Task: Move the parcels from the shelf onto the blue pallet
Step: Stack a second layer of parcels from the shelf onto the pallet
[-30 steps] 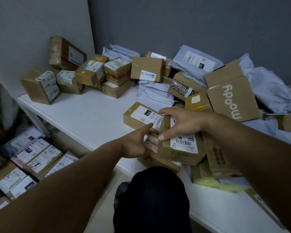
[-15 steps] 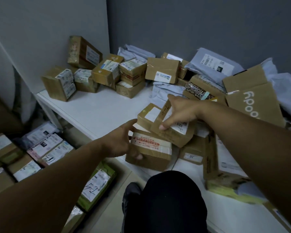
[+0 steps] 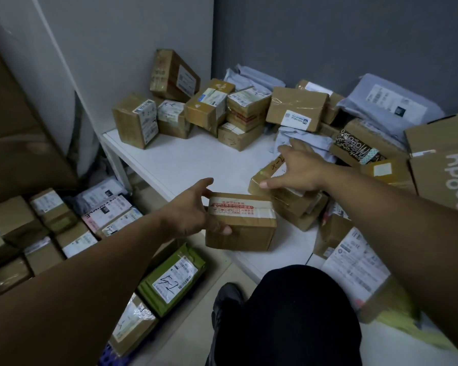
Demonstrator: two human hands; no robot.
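Observation:
My left hand [image 3: 193,211] grips the left end of a brown box with red-printed tape [image 3: 242,223], which overhangs the front edge of the white shelf [image 3: 185,165]. My right hand [image 3: 298,170] holds a flat brown parcel [image 3: 265,178] on top of a small stack, fingers spread over it and thumb at its near edge. Several more brown boxes [image 3: 209,107] and grey mailer bags [image 3: 389,101] are piled along the back of the shelf. A corner of the blue pallet [image 3: 109,359] shows at the bottom left, under parcels laid on it.
Parcels cover the low area at left, among them a green one marked 5-1 [image 3: 172,281] and several labelled boxes [image 3: 74,239]. A large open carton [image 3: 444,159] stands at the right. My dark-trousered knee [image 3: 288,313] is close to the shelf front. Grey walls close the corner.
My view has swung left and down. My left hand has pulled the red-taped box toward the shelf's front edge. My right hand stays on the flat parcel, now spread wider.

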